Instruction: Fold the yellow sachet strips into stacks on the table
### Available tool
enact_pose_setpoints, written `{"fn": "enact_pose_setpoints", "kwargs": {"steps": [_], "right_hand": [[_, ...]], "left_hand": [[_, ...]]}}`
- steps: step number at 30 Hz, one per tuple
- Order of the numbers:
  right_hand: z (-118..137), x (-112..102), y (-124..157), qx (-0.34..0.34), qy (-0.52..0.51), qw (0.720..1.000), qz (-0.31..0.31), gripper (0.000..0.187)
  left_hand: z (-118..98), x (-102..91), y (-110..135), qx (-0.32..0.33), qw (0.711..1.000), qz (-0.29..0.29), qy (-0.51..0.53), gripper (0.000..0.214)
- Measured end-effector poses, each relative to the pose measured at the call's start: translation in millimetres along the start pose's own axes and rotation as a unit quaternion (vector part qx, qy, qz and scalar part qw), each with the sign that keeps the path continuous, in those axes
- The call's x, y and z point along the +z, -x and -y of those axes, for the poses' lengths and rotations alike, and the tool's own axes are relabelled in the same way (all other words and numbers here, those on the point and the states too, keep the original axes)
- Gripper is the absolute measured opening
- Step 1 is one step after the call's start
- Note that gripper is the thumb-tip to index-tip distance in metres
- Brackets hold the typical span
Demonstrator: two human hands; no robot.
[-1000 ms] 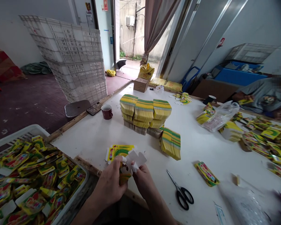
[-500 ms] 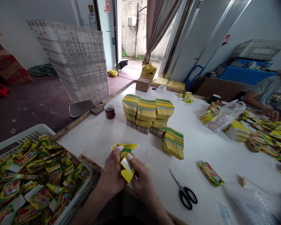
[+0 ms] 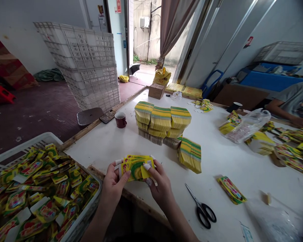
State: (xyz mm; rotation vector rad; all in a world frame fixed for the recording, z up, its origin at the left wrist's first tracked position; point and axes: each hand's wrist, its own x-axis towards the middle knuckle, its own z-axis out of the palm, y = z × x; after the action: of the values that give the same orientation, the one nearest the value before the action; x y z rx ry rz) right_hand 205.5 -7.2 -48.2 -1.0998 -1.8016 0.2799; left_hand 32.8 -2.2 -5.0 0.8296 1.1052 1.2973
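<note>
Above the table's front edge, my left hand [image 3: 114,179] pinches the left end of a few flat yellow-and-green printed cartons [image 3: 135,169], thumb on top. My right hand [image 3: 161,183] grips their right end, where a yellow flap and a barcode show. White coverings sit on some of my fingertips. Bundled stacks of flat yellow-and-green cartons [image 3: 161,121] stand beyond my hands, and one more bundle [image 3: 190,154] leans at their right. To the right lie black-handled scissors [image 3: 203,210] and a single printed carton [image 3: 231,190].
A white basket [image 3: 49,136] full of yellow cartons stands at the left. A mug [image 3: 120,120] and a phone [image 3: 107,116] rest near the table's left edge. At the right are a clear plastic bag [image 3: 249,124], spread cartons [image 3: 293,154] and another person's arm [image 3: 282,109].
The carton that was tilted up and partly folded between my hands now lies flat with others, fanned out. My hands have moved apart, to its two ends. The view has shifted slightly.
</note>
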Motion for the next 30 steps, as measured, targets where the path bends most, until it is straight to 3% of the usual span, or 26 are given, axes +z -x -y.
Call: {"fn": "enact_pose_setpoints", "kwargs": {"steps": [5,12,23,30], "right_hand": [[-2,-15,-12,0.021,-0.069,0.996,0.058,0.029],[0,-25,-12,0.033,-0.1,0.983,0.147,0.023],[4,-28,-15,0.041,-0.114,0.981,0.153,0.023],[3,-20,-11,0.025,-0.09,0.991,0.096,0.026]], "left_hand": [[-8,-0.1,-3,-0.016,1.0,-0.01,0.015,0.066],[-15,-2.7,-6,-0.055,0.998,0.0,0.026,0.061],[-9,-2.2,-2,-0.05,0.997,0.003,0.051,0.057],[-4,-3.0,-7,-0.034,0.999,-0.001,0.026,0.052]]}}
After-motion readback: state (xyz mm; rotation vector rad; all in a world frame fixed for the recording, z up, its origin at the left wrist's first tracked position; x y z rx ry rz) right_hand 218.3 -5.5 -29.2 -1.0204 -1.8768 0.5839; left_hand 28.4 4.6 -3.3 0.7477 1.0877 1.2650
